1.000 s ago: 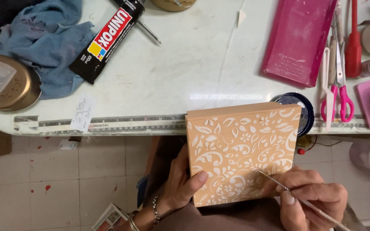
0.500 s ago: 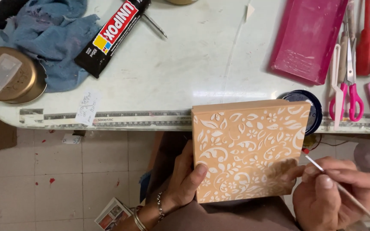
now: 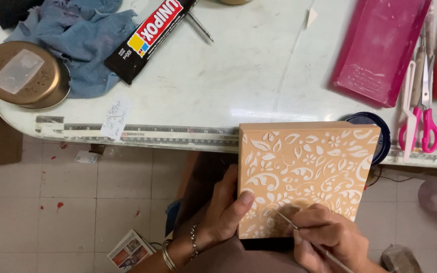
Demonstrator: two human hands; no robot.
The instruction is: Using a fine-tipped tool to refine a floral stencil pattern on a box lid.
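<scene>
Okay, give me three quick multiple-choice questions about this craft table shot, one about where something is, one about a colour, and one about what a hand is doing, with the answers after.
1. Where does the black tube lie?
A. On the floor tiles
B. On the white table, beside the blue cloth
C. Inside the pink tray

2. What colour are the handles of the scissors?
A. Pink
B. Green
C. Black

3. What is the right hand doing?
A. Resting open on the table
B. Holding the scissors
C. Holding a thin brush against the patterned box

Answers: 1 B, the tube lies on the tabletop next to the cloth. 2 A, both handle loops are pink. 3 C, the fingers pinch the brush, its tip on the box's lower face, while the left hand steadies the box's left edge.
</scene>
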